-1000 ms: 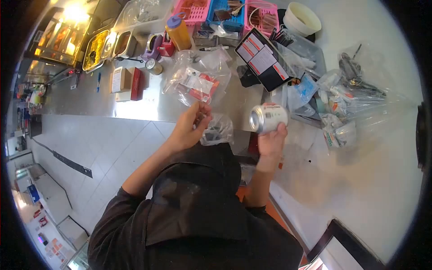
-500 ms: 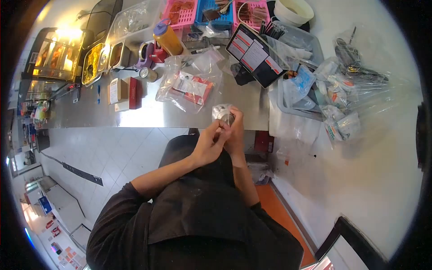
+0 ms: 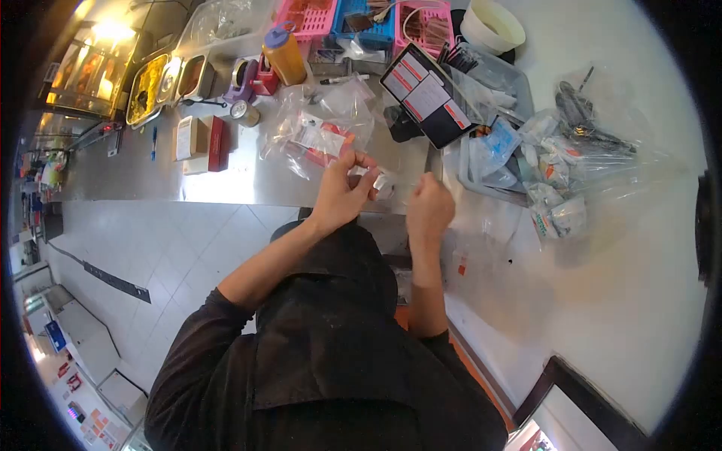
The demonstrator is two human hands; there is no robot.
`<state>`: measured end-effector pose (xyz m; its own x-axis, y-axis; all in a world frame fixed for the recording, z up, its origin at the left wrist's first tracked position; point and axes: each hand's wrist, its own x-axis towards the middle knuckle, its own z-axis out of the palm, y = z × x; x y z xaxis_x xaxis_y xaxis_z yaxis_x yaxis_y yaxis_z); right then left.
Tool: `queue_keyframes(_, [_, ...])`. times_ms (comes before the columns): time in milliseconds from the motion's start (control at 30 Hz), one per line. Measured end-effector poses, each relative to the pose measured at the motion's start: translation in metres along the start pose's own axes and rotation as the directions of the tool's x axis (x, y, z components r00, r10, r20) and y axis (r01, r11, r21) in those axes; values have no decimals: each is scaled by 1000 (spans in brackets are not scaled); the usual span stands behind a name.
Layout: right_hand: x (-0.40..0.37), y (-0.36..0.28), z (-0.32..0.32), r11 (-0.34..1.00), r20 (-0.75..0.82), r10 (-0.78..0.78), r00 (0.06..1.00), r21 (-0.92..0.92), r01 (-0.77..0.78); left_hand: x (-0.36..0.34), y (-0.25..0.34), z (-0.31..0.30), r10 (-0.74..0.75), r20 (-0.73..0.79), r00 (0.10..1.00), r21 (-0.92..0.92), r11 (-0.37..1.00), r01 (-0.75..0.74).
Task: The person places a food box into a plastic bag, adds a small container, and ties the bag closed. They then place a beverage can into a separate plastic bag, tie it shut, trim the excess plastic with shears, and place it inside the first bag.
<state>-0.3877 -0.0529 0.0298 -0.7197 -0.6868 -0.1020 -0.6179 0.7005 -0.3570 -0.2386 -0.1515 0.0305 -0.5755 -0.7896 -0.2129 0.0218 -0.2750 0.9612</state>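
My left hand (image 3: 346,189) is over the front edge of the steel counter, its fingers and thumb closed round a small silvery-white packet (image 3: 385,186). The packet looks wrapped in clear plastic; its contents cannot be made out. To the right of it, apart from the packet, my right hand (image 3: 431,207) is curled into a fist. Whatever it may grip is hidden inside the fingers. Just beyond my left hand lies a clear plastic bag (image 3: 299,120) with a red and white packet (image 3: 322,139) in it.
A tablet (image 3: 427,96) leans behind my hands. On the right, a clear bin (image 3: 470,169) holds plastic-wrapped items. A yellow squeeze bottle (image 3: 284,60), a small jar (image 3: 244,113), a red box (image 3: 218,143) and a food tray (image 3: 149,90) stand at the left. Pink and blue baskets (image 3: 364,19) line the back.
My hands were together on the silvery packet. The right hand has come off it and moved right as a fist; the left has turned and risen slightly, keeping the packet.
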Motion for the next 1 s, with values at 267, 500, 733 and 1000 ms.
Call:
queue_keyframes(267, [2,32,0,935,-132,-160,978,299,193,5,-37,-25,-12,134,991,187,982,-14])
queue_keyframes(500, [-31,16,59,873,377,-435,818,398,281,-55,-53,-7,-29,13,999,272,962,25])
queue_keyframes(733, [-64,25,168,947,-265,-279,923,85,311,-84,-65,6,-34,209,977,373,927,-48])
queue_keyframes(1000, [-62,55,213,997,-117,-17,993,72,26,-96,-77,9,-61,527,848,451,866,-218])
